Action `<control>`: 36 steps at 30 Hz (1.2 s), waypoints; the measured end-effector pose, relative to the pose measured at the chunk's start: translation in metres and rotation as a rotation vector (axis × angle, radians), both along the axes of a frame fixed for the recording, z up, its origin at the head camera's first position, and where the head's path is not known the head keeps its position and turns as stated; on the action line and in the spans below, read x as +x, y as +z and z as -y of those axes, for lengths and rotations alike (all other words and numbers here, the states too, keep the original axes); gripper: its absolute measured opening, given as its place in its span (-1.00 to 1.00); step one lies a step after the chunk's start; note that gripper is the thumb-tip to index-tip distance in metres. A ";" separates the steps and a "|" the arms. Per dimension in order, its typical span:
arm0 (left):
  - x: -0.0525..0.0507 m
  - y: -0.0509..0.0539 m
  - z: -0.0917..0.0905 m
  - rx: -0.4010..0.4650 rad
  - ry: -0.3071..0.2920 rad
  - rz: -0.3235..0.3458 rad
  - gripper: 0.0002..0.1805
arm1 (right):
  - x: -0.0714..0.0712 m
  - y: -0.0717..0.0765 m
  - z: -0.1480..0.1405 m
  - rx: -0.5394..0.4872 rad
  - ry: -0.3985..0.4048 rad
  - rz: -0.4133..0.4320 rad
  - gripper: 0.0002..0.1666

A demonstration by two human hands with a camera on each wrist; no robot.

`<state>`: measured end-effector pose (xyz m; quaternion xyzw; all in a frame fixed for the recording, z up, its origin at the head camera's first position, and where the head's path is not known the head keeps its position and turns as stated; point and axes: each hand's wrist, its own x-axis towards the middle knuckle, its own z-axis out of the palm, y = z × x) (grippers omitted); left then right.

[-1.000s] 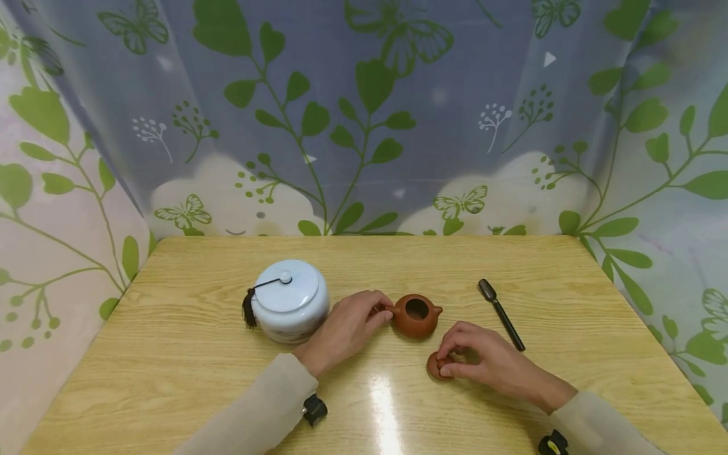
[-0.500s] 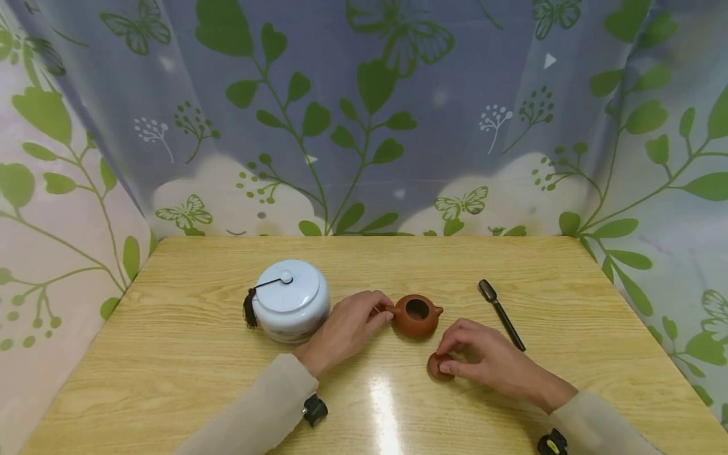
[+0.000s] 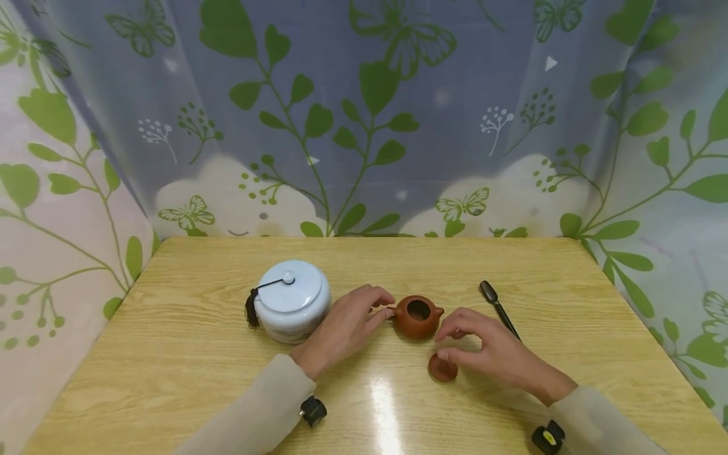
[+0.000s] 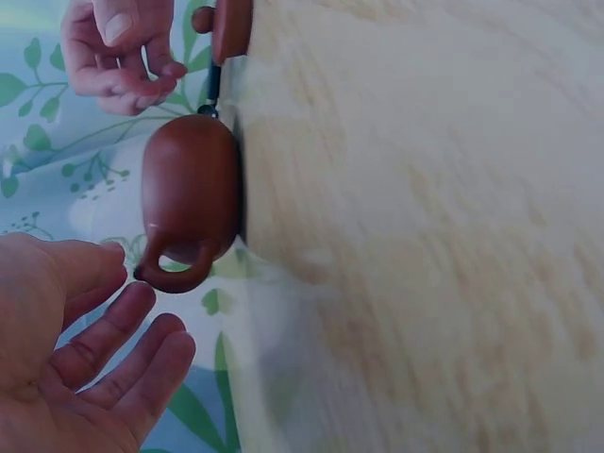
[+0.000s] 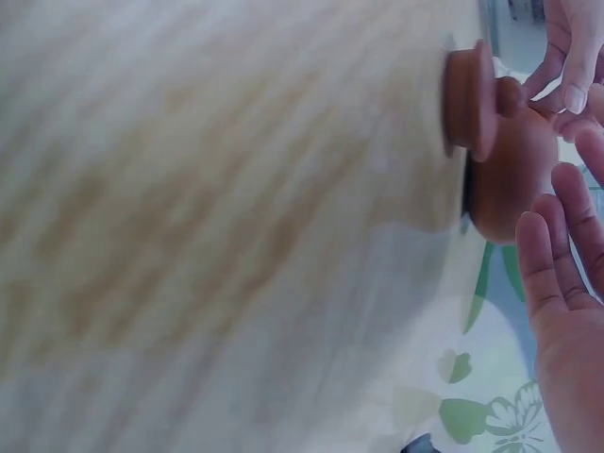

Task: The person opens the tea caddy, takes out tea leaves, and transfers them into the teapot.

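A small reddish-brown clay teapot (image 3: 416,327) stands uncovered on the table, its dark opening facing up and its spout to the right. My left hand (image 3: 348,323) is beside the teapot's handle (image 4: 181,279); in the left wrist view its fingers are spread, with a gap between thumb and forefinger, and whether a fingertip touches the handle is hard to tell. The round teapot lid (image 3: 443,368) lies knob up on the table in front of the pot. Just above and right of it, my right hand (image 3: 493,351) holds nothing, fingers loosely bent and apart from the knob (image 5: 511,96).
A white lidded porcelain jar (image 3: 292,309) with a black tassel (image 3: 251,308) stands left of the teapot, close to my left wrist. A dark slender scoop (image 3: 498,308) lies at the right, partly behind my right hand. A patterned curtain (image 3: 398,126) surrounds the table's back and sides.
My right hand has let go of the lid's knob and lifted slightly away. My left fingers have loosened at the teapot handle. Teapot, lid and jar stay in place.
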<state>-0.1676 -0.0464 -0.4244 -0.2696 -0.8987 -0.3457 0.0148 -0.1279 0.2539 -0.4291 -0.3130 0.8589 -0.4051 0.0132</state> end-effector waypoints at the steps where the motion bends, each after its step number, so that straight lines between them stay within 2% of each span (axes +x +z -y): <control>1: 0.001 0.001 0.001 0.003 -0.002 0.003 -0.76 | -0.001 0.001 0.001 0.001 -0.004 -0.001 -0.80; 10: 0.010 0.017 0.009 0.028 -0.030 -0.005 -0.75 | -0.007 0.010 0.009 -0.012 -0.013 0.004 -0.76; 17: 0.020 0.039 0.019 0.010 -0.030 -0.042 -0.73 | -0.009 0.020 0.017 -0.027 -0.020 0.006 -0.76; 22: 0.024 0.054 0.032 -0.004 -0.007 -0.052 -0.69 | -0.014 0.029 0.028 -0.028 -0.030 0.034 -0.72; 29: 0.021 0.070 0.061 -0.027 0.010 -0.070 -0.62 | -0.023 0.040 0.049 -0.044 -0.041 0.084 -0.68; 36: 0.015 0.076 0.092 -0.033 0.004 -0.150 -0.57 | -0.029 0.046 0.066 -0.072 -0.039 0.124 -0.66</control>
